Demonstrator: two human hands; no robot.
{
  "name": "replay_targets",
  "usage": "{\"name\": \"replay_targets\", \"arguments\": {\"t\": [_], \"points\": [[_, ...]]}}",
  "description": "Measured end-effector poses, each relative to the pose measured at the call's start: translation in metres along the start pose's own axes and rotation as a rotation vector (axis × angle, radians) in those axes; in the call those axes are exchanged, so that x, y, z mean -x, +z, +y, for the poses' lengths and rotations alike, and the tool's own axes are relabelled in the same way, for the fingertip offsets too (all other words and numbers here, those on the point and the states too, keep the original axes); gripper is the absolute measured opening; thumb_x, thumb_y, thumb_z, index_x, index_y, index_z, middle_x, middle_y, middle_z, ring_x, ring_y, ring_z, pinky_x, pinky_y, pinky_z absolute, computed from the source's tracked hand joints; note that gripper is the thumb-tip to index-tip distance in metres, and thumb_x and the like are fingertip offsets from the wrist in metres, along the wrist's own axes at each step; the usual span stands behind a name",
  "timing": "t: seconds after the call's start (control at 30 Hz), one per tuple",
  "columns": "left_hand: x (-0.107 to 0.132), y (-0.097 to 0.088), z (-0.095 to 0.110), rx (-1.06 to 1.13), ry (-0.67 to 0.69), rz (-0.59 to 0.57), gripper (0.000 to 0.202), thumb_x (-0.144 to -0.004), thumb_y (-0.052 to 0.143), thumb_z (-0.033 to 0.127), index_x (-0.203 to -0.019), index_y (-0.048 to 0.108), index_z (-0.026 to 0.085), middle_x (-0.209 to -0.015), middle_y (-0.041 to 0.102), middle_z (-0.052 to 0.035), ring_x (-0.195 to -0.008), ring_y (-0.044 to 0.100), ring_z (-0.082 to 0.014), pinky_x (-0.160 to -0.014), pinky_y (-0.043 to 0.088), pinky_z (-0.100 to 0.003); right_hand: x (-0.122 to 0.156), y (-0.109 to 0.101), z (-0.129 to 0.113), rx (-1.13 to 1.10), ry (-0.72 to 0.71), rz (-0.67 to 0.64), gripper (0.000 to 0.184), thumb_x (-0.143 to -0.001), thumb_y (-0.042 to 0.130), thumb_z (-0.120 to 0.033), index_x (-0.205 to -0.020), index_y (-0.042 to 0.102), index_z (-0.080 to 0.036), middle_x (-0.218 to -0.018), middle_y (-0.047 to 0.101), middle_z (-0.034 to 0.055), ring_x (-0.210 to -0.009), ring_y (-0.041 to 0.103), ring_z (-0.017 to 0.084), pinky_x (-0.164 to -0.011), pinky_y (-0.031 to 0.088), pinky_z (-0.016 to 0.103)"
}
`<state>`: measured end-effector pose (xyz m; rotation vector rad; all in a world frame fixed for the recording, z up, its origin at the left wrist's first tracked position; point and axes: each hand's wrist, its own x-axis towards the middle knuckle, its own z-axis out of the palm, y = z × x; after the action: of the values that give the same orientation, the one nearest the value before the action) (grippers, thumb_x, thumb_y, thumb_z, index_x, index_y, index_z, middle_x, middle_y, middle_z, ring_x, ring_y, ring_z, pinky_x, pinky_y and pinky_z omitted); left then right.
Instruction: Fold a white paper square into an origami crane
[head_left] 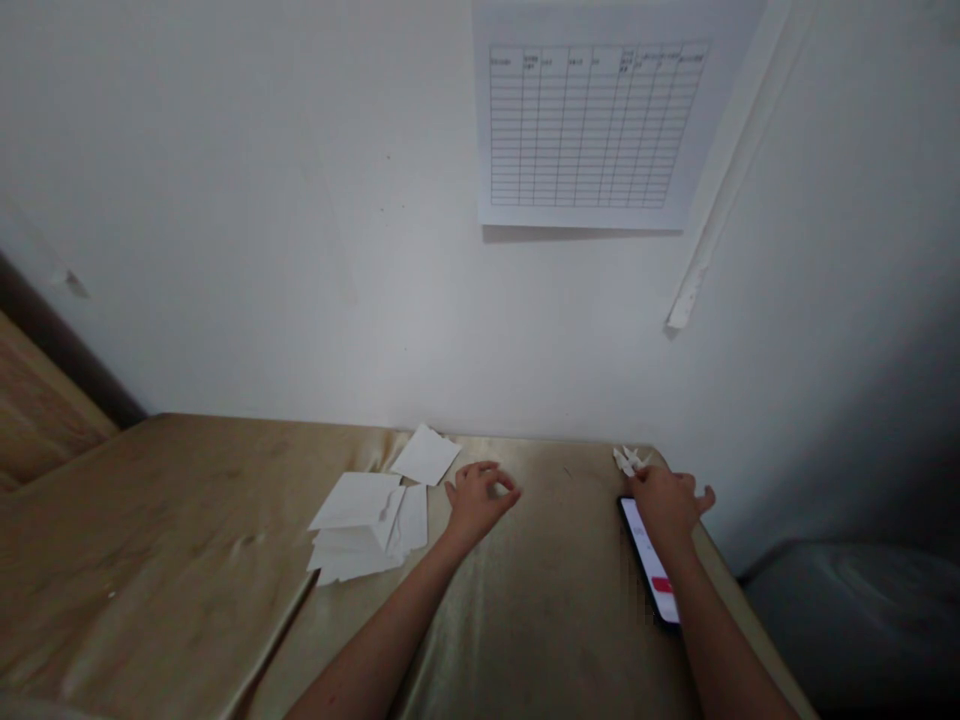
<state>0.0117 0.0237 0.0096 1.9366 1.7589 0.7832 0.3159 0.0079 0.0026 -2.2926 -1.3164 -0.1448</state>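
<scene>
My left hand (pixel 478 502) hovers over the cloth-covered surface, its fingers curved and apart with nothing visible between them. Just left of it lie a loose stack of white paper sheets (pixel 356 500), some creased, and a single white square of paper (pixel 426 455). At the far right corner, the fingertips of my right hand (pixel 666 505) pinch at a small folded piece of white paper (pixel 630 460). My right hand and forearm partly cover a phone (pixel 646 560) with a lit screen and a red button.
A shiny gold-brown cloth (pixel 547 600) covers the surface, which meets a white wall (pixel 337 320). A printed table sheet (pixel 589 130) hangs there beside a cable strip (pixel 720 220). A dark rounded object (pixel 855 610) stands beyond the right edge.
</scene>
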Motion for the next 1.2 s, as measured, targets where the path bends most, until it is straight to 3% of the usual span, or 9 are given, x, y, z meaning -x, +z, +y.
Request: {"name": "replay_targets", "arguments": {"t": [0.2,0.3,0.43,0.57,0.67,0.77,0.9,1.1,1.2], "points": [[0.001,0.0,-0.003,-0.137,0.057,0.018,0.02,-0.08,0.073,0.041,-0.097,0.075,0.029,-0.139,0.057,-0.006,-0.136,0.043,-0.0321,-0.114,0.029,-0.056,0.011,-0.012,-0.015,0.131,-0.094,0.128,0.028,-0.092,0.05,-0.032,-0.094,0.076,-0.02,-0.105,0.07,0.0143,-0.115,0.048,0.034,-0.107,0.019,0.057],[0.002,0.004,-0.008,-0.243,0.065,-0.015,0.037,-0.082,0.071,0.042,-0.115,0.07,0.026,-0.153,0.043,-0.0126,-0.146,0.029,-0.0379,-0.116,0.025,-0.059,0.022,-0.015,-0.032,0.065,-0.249,0.142,0.032,-0.095,0.045,-0.03,-0.102,0.074,-0.018,-0.111,0.068,0.0156,-0.121,0.044,0.034,-0.107,0.025,0.052],[0.002,0.012,-0.015,-0.341,0.073,-0.092,0.054,-0.086,0.066,0.046,-0.136,0.058,0.026,-0.163,0.027,-0.0153,-0.152,0.015,-0.0438,-0.116,0.021,-0.067,0.045,-0.006,-0.058,-0.047,-0.482,-0.035,0.028,-0.093,0.049,-0.028,-0.102,0.073,-0.017,-0.118,0.067,0.0153,-0.126,0.044,0.033,-0.112,0.027,0.048],[0.002,0.013,-0.019,-0.429,0.116,-0.13,0.055,-0.091,0.057,0.05,-0.142,0.053,0.028,-0.159,0.038,-0.0139,-0.149,0.025,-0.042,-0.117,0.02,-0.068,0.074,0.015,-0.074,-0.107,-0.672,-0.245,0.045,-0.097,0.047,-0.033,-0.136,0.059,-0.013,-0.146,0.054,0.0136,-0.142,0.034,0.031,-0.12,0.022,0.046],[0.003,0.009,-0.018,-0.458,0.151,-0.121,0.053,-0.093,0.055,0.05,-0.142,0.053,0.029,-0.157,0.042,-0.0114,-0.147,0.03,-0.0409,-0.117,0.024,-0.065,0.088,0.03,-0.076,-0.085,-0.737,-0.396,0.056,-0.1,0.042,-0.038,-0.149,0.044,-0.012,-0.157,0.041,0.0127,-0.147,0.031,0.029,-0.122,0.022,0.047],[0.001,0.002,-0.018,-0.455,0.174,-0.107,0.048,-0.094,0.055,0.047,-0.139,0.056,0.029,-0.153,0.047,-0.0104,-0.144,0.037,-0.0384,-0.116,0.03,-0.059,0.091,0.037,-0.075,-0.072,-0.726,-0.464,0.058,-0.101,0.038,-0.042,-0.152,0.039,-0.014,-0.161,0.033,0.0113,-0.15,0.028,0.029,-0.123,0.02,0.05],[-0.008,-0.012,-0.024,-0.433,0.226,-0.041,0.033,-0.095,0.053,0.033,-0.121,0.068,0.019,-0.145,0.054,-0.0128,-0.129,0.053,-0.0262,-0.11,0.041,-0.037,0.087,0.033,-0.076,-0.078,-0.709,-0.497,0.06,-0.101,0.038,-0.043,-0.153,0.038,-0.014,-0.162,0.031,0.0115,-0.151,0.025,0.029,-0.124,0.017,0.05],[-0.021,-0.049,-0.046,-0.615,0.071,0.137,0.034,-0.097,0.045,0.031,-0.112,0.072,0.016,-0.124,0.067,-0.0151,-0.116,0.059,-0.0317,-0.095,0.047,-0.042,0.083,0.024,-0.074,-0.124,-0.719,-0.521,0.06,-0.1,0.04,-0.044,-0.152,0.04,-0.014,-0.161,0.033,0.0116,-0.15,0.027,0.028,-0.124,0.019,0.048],[-0.026,-0.062,-0.057,-0.617,-0.001,0.093,0.033,-0.095,0.052,0.036,-0.107,0.076,0.018,-0.117,0.071,-0.0144,-0.11,0.064,-0.0318,-0.093,0.047,-0.04,0.08,0.024,-0.072,-0.139,-0.728,-0.531,0.06,-0.099,0.042,-0.045,-0.151,0.041,-0.015,-0.161,0.033,0.0111,-0.15,0.028,0.027,-0.124,0.02,0.046]]}}
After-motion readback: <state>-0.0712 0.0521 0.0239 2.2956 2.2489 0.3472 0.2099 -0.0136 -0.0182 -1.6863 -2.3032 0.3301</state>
